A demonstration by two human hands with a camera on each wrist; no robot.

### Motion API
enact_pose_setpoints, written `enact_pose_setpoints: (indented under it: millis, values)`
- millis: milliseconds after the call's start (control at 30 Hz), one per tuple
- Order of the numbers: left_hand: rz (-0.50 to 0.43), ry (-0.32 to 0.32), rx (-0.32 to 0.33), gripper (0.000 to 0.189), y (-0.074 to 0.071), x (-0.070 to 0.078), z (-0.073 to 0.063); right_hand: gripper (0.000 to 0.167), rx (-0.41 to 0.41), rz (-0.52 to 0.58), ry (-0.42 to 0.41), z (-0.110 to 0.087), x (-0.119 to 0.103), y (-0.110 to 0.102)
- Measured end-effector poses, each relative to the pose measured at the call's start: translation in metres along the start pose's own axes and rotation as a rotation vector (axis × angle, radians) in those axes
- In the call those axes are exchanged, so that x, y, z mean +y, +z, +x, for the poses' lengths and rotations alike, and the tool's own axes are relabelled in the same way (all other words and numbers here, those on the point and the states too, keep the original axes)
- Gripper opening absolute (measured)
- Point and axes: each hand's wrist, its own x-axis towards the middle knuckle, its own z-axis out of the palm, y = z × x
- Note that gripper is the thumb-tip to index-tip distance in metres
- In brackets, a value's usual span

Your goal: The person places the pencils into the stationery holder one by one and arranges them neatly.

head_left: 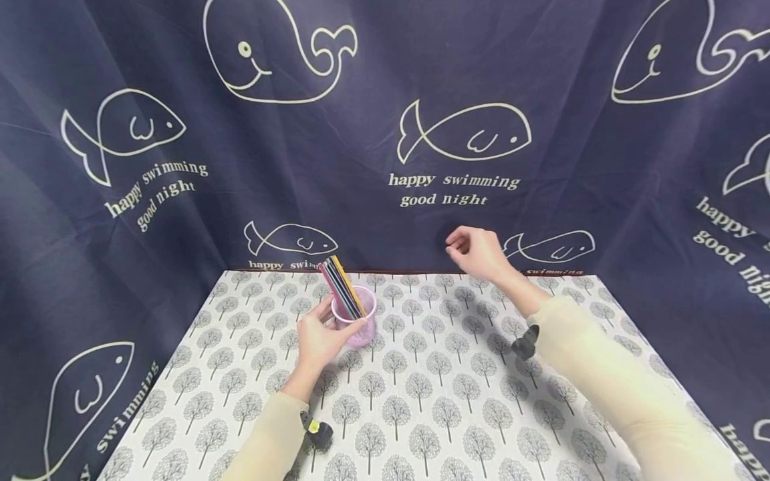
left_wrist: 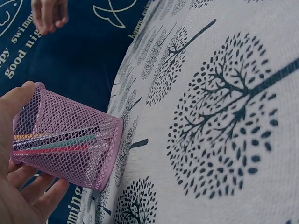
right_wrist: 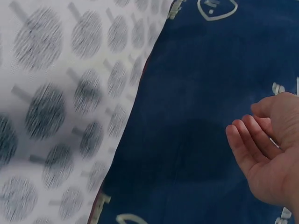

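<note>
A pink mesh pencil cup [head_left: 361, 332] stands toward the back of the table, left of the middle. Several coloured pencils [head_left: 341, 287] lean in it, their upper ends sticking out past the rim toward the back left. My left hand [head_left: 321, 337] grips the cup near its rim, thumb on one side and fingers on the other. Through the mesh in the left wrist view, the lower parts of the pencils [left_wrist: 70, 143] show orange, green and red. My right hand [head_left: 478, 252] is raised above the table's back edge, fingers loosely bent, with nothing in it.
A white cloth printed with grey trees covers the table [head_left: 421, 414]. Dark blue curtains [head_left: 373, 133] with fish and whale drawings hang behind it and on both sides. Each sleeve carries a small black wrist camera [head_left: 526, 343].
</note>
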Motion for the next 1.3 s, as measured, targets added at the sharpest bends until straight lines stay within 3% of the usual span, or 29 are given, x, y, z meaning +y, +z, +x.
enact_pose_setpoints:
  millis: [300, 700, 1300]
  values:
    - [-0.003, 0.000, 0.000, 0.082, 0.001, 0.000, 0.000, 0.013, 0.033, -0.063, 0.024, -0.023, 0.050, -0.030]
    - [-0.023, -0.024, -0.008, 0.080, 0.001, 0.000, -0.001, 0.010, 0.029, -0.148, 0.102, -0.057, 0.090, -0.057]
    - [-0.003, -0.044, -0.011, 0.083, 0.000, 0.003, -0.002, 0.011, -0.011, -0.258, 0.164, -0.114, 0.157, -0.052]
